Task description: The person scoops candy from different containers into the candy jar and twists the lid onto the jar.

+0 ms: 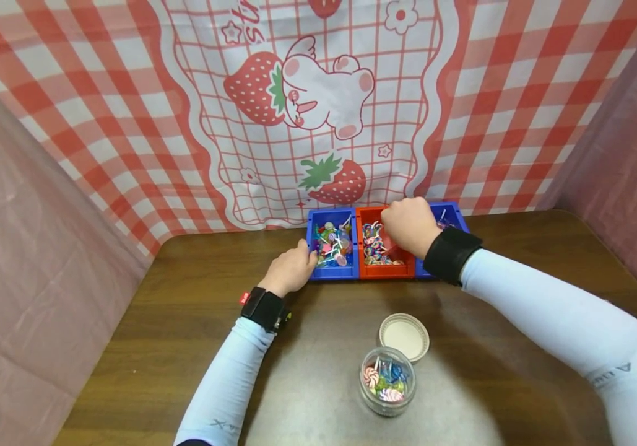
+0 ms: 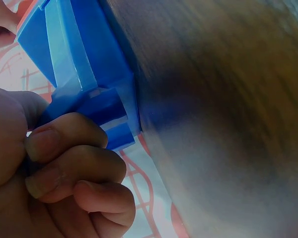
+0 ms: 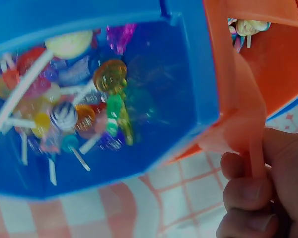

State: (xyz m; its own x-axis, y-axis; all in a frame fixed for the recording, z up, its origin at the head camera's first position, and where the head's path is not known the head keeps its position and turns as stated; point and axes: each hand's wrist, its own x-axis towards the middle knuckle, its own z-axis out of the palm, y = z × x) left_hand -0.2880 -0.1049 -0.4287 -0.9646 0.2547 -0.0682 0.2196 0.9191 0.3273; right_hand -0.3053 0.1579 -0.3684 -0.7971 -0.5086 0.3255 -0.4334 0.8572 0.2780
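Observation:
My left hand (image 1: 290,270) grips the outer side of the left blue bin (image 1: 332,273), its fingers curled at the bin's edge in the left wrist view. Wrapped lollipops (image 1: 333,244) lie inside that bin. Over the red bin (image 1: 387,271) is my right hand (image 1: 409,224). It holds a reddish plastic scoop (image 3: 243,109) by the handle, fingers wrapped round it. The scoop's bowl is down in the red bin, partly hidden by the hand and the bin wall. Striped, twist-wrapped candies (image 1: 374,244) lie beside it.
Another blue bin (image 1: 452,214) adjoins the red one, partly covered by my right wrist. Nearer me stands a clear jar (image 1: 386,406) with mixed candies inside, next to a white lid (image 1: 404,336) on the wooden table (image 1: 195,297). A checked strawberry cloth (image 1: 318,155) hangs behind the bins.

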